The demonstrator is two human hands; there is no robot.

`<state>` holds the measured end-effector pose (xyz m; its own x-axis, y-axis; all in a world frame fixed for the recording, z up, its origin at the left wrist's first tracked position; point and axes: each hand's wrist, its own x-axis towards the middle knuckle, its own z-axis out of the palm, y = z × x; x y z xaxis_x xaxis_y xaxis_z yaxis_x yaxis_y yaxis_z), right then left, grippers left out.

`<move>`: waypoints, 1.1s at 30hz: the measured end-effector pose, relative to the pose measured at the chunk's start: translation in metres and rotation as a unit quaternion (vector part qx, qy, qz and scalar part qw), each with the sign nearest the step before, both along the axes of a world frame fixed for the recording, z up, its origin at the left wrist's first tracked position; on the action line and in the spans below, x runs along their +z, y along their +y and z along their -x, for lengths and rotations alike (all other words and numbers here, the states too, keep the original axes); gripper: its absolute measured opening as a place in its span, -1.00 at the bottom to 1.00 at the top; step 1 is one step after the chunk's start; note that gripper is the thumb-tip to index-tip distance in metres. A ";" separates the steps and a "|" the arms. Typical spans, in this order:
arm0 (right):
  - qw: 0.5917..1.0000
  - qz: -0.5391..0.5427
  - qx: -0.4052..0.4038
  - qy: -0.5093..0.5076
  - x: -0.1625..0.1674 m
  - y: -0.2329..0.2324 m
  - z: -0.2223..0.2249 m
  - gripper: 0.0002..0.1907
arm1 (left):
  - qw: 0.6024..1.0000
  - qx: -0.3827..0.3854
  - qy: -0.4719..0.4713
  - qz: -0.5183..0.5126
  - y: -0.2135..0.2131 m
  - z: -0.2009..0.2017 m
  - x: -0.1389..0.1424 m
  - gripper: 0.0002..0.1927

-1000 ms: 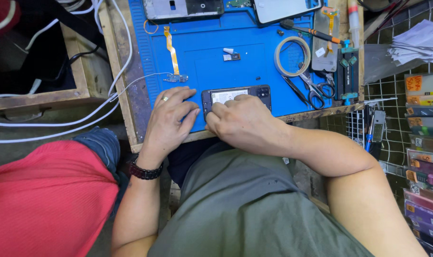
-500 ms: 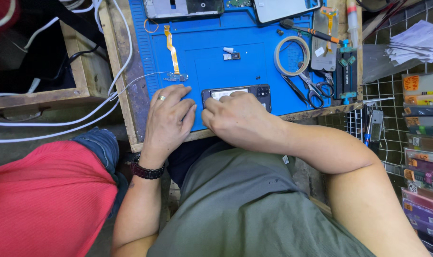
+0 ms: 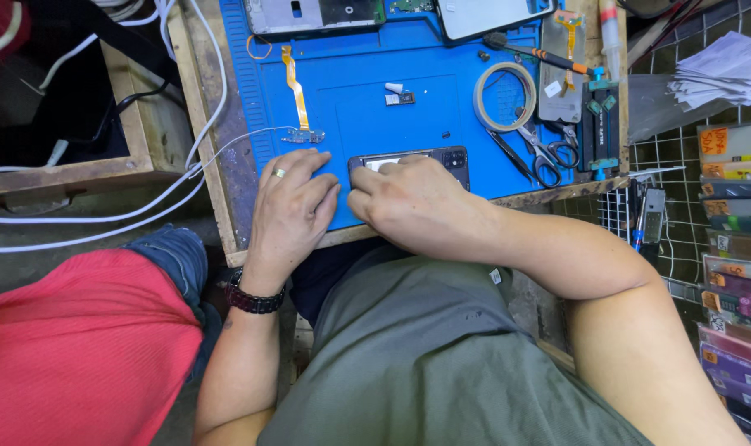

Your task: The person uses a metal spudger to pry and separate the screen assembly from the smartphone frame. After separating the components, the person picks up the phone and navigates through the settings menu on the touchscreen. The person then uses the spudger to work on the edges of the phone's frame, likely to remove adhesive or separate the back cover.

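- We see the wooden desk (image 3: pixel 227 206) covered by a blue mat (image 3: pixel 359 107); white cables (image 3: pixel 103 215) trail off at nine o'clock.
- A red garment (image 3: pixel 78 347) lies at seven o'clock.
- At three o'clock, flat packages (image 3: pixel 735 272) in orange, green and purple stand stacked on edge.
- Our right hand (image 3: pixel 417 206) lies over the dark phone (image 3: pixel 454 157) at the mat's near edge, fingers pressing on it, hiding most of it.
- Our left hand (image 3: pixel 291 206) rests flat, released, beside it.
- A tape ring (image 3: pixel 505 95) and scissors (image 3: pixel 545 157) sit at one o'clock.
- An orange flex ribbon (image 3: pixel 295 91) lies at eleven.
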<state>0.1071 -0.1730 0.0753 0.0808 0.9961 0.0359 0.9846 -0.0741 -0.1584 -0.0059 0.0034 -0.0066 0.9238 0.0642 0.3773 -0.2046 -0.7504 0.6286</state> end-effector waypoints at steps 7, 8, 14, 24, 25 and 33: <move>0.999 0.002 -0.034 0.020 0.000 0.002 0.004 -0.81 | 1.000 -0.006 -0.005 -0.003 0.001 -0.001 -0.004 -0.85; 0.998 -0.045 -0.012 0.044 0.001 0.001 0.003 -0.88 | 1.000 -0.005 -0.005 -0.004 0.001 -0.001 -0.004 -0.85; 1.000 0.000 -0.016 0.004 -0.001 -0.001 0.002 -0.90 | 1.000 -0.005 -0.002 -0.001 0.001 0.000 -0.004 -0.85; 0.997 -0.066 0.006 0.048 -0.002 -0.002 0.007 -0.87 | 1.000 -0.005 0.000 -0.007 0.001 0.000 -0.005 -0.85; 0.999 -0.029 0.003 0.037 -0.003 -0.002 0.008 -0.88 | 1.000 -0.002 0.000 -0.008 0.000 0.002 -0.005 -0.85; 0.986 -0.080 -0.024 0.146 -0.007 -0.011 -0.003 -0.78 | 1.000 -0.011 -0.001 -0.007 0.000 0.000 -0.002 -0.84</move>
<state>0.1098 -0.1845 0.0686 0.1584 0.9743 0.1602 0.8914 -0.0713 -0.4475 -0.0059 0.0036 -0.0081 0.9240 0.0392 0.3805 -0.2222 -0.7546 0.6174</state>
